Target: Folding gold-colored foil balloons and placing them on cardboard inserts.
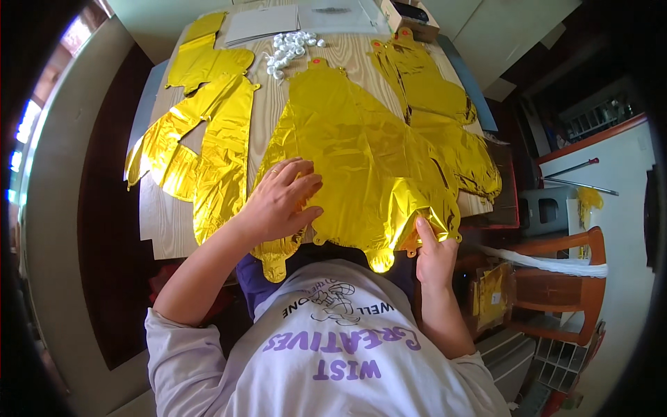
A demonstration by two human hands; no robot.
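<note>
A flat, uninflated gold foil balloon [347, 132] lies spread across the middle of the table, its lower lobes hanging over the near edge toward me. My right hand [436, 257] pinches a folded-up corner of it at the near right, thumb on top. My left hand [281, 198] rests over its left part, fingers bent and apart, thumb spread away. What lies beneath the left fingertips is hidden. Another flat gold balloon [226, 139] lies to the left, and a further one [438, 90] to the right, partly under the middle one.
Small white rolls [288, 48] lie heaped beyond the middle balloon. Behind are pale sheets [260, 24] and a cardboard box [424, 31] holding a dark object. The wooden table [167, 215] shows at the left. A wooden chair [556, 299] and a gold package [495, 295] are at my right.
</note>
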